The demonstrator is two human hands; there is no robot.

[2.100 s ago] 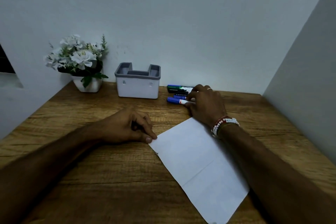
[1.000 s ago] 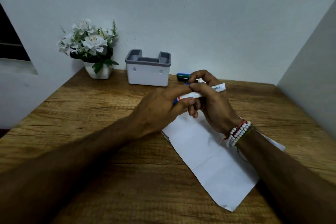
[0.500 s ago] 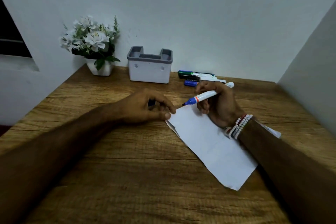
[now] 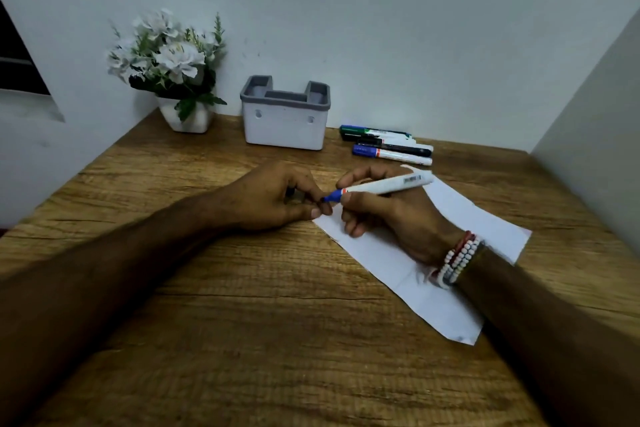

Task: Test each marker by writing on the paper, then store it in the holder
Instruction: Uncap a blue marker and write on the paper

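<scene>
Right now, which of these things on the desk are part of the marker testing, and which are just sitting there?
Part of the job:
- blue marker in the right hand
- paper, its edge pinned by the left hand
- spare markers by the wall
- holder, nothing seen in it yet

Just sitting there:
- flower pot
- beaded bracelets on the right wrist

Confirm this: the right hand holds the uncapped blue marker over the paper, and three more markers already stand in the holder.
Not quite. The right hand does hold the uncapped blue marker over the paper, but the three other markers lie on the table beside the holder, not in it, as the head view shows.
</scene>
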